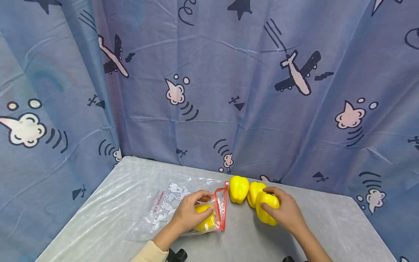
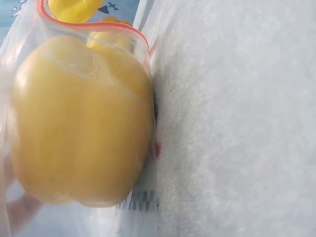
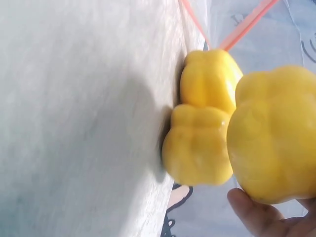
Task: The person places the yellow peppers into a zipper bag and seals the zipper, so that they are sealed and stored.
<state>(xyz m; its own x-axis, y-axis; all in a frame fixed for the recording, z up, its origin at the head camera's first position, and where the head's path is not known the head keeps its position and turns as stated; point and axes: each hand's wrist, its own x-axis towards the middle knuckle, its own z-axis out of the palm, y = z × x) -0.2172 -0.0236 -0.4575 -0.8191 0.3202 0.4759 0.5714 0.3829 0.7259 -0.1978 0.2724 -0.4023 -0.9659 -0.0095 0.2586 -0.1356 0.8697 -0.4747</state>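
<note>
A clear zip bag (image 1: 170,198) with a red-edged mouth lies on the table, opening to the right. One yellow bell pepper (image 2: 81,128) is inside it, near the mouth. My left hand (image 1: 190,211) grips this pepper through the plastic, thumb on the near side and fingers on the far side. My right hand (image 1: 288,211) holds another yellow bell pepper (image 1: 266,208) between thumb and fingers; the right wrist view shows it raised off the table. Behind it, two more yellow bell peppers (image 1: 239,189) sit side by side, right of the bag's mouth.
The light grey table (image 1: 314,207) runs back to a blue curtain (image 1: 203,102) printed with planes and clouds, which also hangs at the left. White figures and red lettering (image 1: 157,202) mark the bag. A black device (image 1: 178,255) shows by the left wrist.
</note>
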